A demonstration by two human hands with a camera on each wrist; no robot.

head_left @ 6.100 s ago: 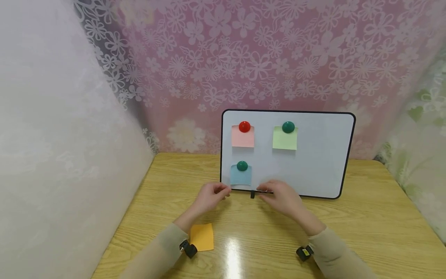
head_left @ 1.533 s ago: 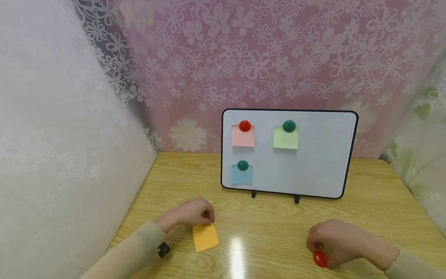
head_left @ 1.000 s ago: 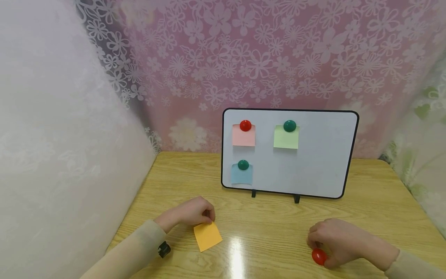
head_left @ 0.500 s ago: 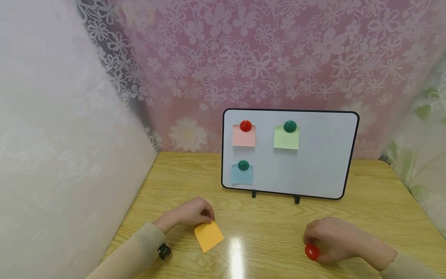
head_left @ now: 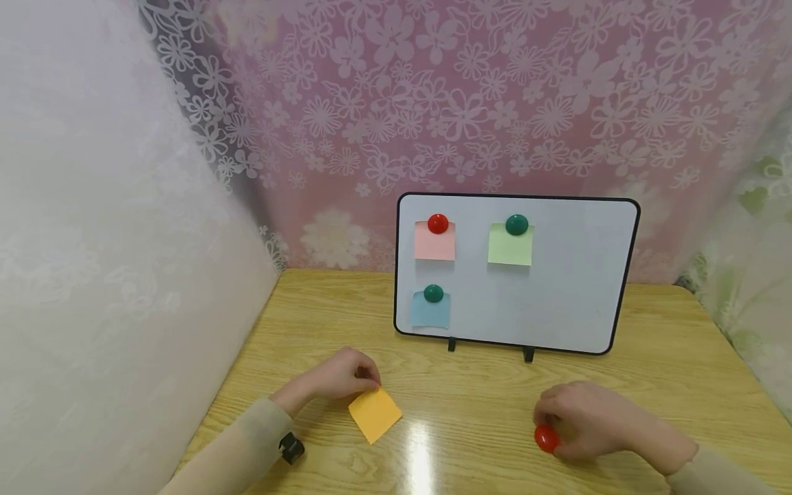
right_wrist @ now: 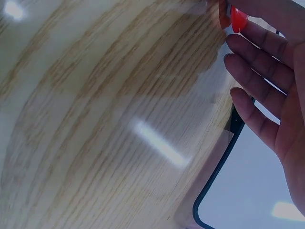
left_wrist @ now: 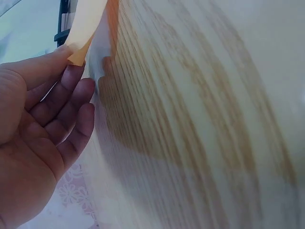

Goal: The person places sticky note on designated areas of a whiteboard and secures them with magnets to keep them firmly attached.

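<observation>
My left hand [head_left: 342,375] pinches one corner of an orange sticky note [head_left: 375,414] just over the table. In the left wrist view the orange sticky note [left_wrist: 86,31] is caught between thumb and fingertip. On the right, my right hand [head_left: 584,419] holds a red round magnet [head_left: 546,438] between thumb and fingers, low over the wood. The right wrist view shows only part of the red magnet [right_wrist: 238,19]. Behind both hands stands a whiteboard [head_left: 575,275] bearing a pink note [head_left: 435,246], a green note [head_left: 510,250] and a blue note [head_left: 430,313].
A red magnet [head_left: 438,223] pins the pink note; green magnets pin the green note (magnet [head_left: 516,224]) and the blue one (magnet [head_left: 433,293]). Black feet [head_left: 529,354] jut out below the board. The wooden table [head_left: 470,405] meets a flowered curtain [head_left: 371,137] at the back.
Both hands left the whiteboard; the left took hold of the orange note, the right a red magnet. Lately the note has turned and shifted right, while the right hand moved slightly left with the magnet.
</observation>
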